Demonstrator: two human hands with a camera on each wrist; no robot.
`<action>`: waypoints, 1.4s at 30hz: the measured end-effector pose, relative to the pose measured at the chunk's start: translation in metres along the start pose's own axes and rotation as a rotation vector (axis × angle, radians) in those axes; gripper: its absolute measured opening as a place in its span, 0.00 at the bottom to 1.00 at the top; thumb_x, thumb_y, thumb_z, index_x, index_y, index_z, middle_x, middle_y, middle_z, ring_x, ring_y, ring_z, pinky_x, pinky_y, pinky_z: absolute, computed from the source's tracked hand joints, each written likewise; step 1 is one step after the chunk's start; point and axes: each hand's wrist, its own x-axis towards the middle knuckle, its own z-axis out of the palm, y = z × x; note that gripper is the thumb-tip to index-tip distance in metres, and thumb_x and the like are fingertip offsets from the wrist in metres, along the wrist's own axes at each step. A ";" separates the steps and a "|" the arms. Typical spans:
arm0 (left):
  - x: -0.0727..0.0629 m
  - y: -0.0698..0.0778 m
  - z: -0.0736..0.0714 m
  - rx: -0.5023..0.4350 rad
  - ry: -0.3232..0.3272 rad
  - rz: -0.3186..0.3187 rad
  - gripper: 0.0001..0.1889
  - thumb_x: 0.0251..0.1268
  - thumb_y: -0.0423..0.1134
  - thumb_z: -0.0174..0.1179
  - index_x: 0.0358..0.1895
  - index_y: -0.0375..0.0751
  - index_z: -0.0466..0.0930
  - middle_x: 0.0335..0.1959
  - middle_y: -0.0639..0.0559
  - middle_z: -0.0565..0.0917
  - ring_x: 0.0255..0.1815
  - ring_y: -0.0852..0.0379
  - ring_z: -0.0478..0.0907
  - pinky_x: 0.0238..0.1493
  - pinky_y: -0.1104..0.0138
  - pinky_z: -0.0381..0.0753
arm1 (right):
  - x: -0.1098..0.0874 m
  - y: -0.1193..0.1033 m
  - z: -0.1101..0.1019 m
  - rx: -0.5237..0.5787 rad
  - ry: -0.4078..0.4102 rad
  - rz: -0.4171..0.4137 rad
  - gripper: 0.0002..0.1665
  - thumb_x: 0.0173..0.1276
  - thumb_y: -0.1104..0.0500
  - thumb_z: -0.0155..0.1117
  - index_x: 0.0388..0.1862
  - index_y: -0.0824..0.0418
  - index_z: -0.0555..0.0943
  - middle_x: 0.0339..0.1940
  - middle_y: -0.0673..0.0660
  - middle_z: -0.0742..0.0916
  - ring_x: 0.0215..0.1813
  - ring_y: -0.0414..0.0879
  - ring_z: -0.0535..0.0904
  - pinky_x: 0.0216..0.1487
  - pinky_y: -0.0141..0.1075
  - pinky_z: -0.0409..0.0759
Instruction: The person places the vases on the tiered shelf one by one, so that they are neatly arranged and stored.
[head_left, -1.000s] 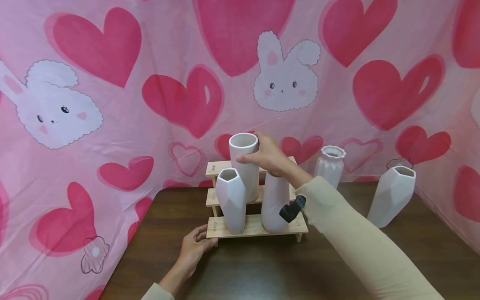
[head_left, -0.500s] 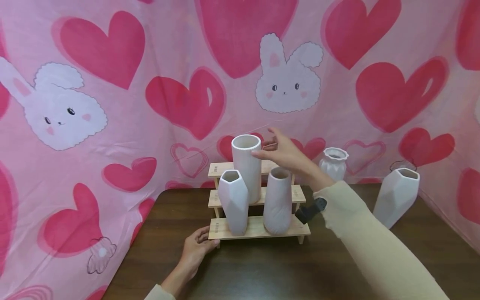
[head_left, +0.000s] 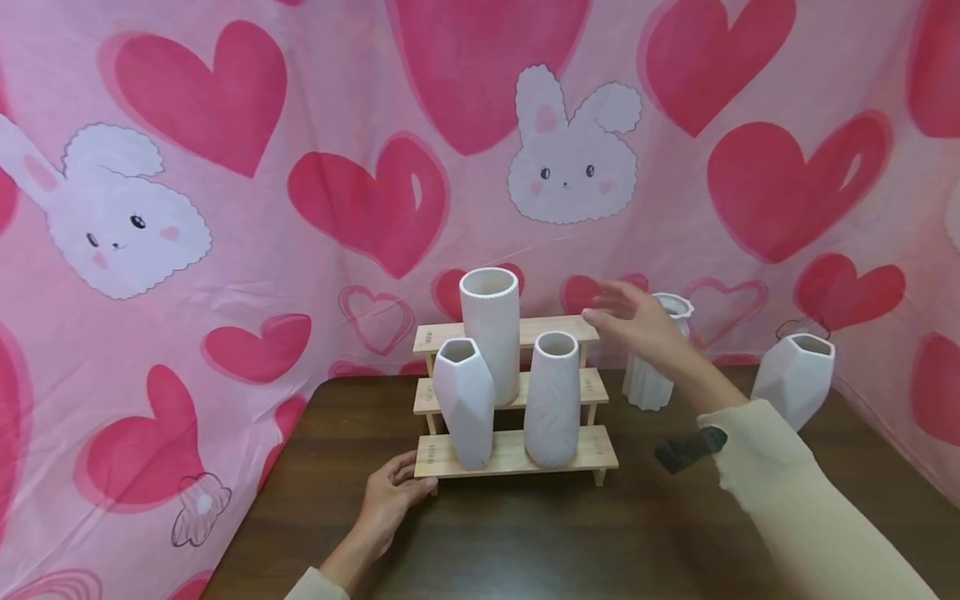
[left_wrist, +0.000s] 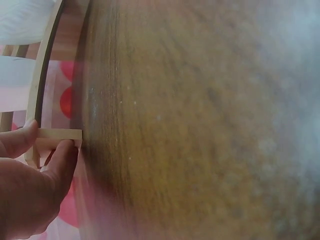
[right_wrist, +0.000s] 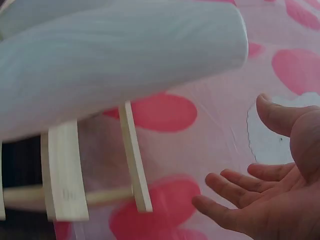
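Right hand (head_left: 643, 327): swings rightward since the earlier frame, away from the cylindrical vase (head_left: 491, 350), past the right end of the top tier; released, holding nothing, fingers extended and thumb apart.
Left hand (head_left: 388, 500): stays at the front left corner of the three-tier wooden stand (head_left: 510, 450), gripping the end of the bottom tier, with thumb against the board and fingers at the leg.
Ruffled-rim vase (head_left: 647, 387): stands on the tabletop (head_left: 510, 542) near the back edge, right of the stand and apart from it; partly covered by the right hand in the head view, hard to tell whether touched.
Reach to that vase: right hand far nearer than left; long axis upright, fingers pointing left across it, toward the top tier's right end.
Middle tier: carries the cylindrical vase, upright, left of centre.
Bottom tier: bears a faceted vase (head_left: 465, 400) toward the left end and a tapered vase (head_left: 553, 400) toward the right, apart at their bases.
Tabletop's right side: holds a second faceted vase (head_left: 795, 379), well apart from the stand, lower part hidden behind the right sleeve (head_left: 780, 467).
Pink backdrop (head_left: 337, 92): hangs beyond the back edge, printed with hearts and rabbits.
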 end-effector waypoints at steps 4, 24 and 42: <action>0.000 0.001 0.000 0.000 -0.005 -0.001 0.34 0.55 0.28 0.69 0.64 0.24 0.65 0.49 0.35 0.80 0.39 0.55 0.81 0.41 0.69 0.82 | -0.008 0.011 -0.010 -0.043 0.072 -0.048 0.37 0.67 0.51 0.65 0.69 0.65 0.65 0.62 0.67 0.77 0.63 0.61 0.72 0.61 0.56 0.71; 0.000 0.002 0.001 -0.039 -0.010 0.005 0.33 0.55 0.25 0.68 0.64 0.21 0.64 0.49 0.34 0.80 0.39 0.55 0.81 0.41 0.67 0.83 | -0.064 0.081 -0.082 -0.223 0.430 -0.097 0.32 0.64 0.56 0.69 0.65 0.64 0.71 0.50 0.56 0.82 0.46 0.23 0.72 0.45 0.14 0.70; 0.004 0.002 0.000 -0.009 -0.014 -0.003 0.33 0.55 0.27 0.69 0.63 0.23 0.66 0.49 0.35 0.80 0.40 0.53 0.81 0.42 0.66 0.83 | -0.099 0.130 -0.137 -0.370 0.452 0.109 0.48 0.63 0.51 0.68 0.73 0.68 0.56 0.60 0.73 0.72 0.54 0.56 0.70 0.52 0.47 0.77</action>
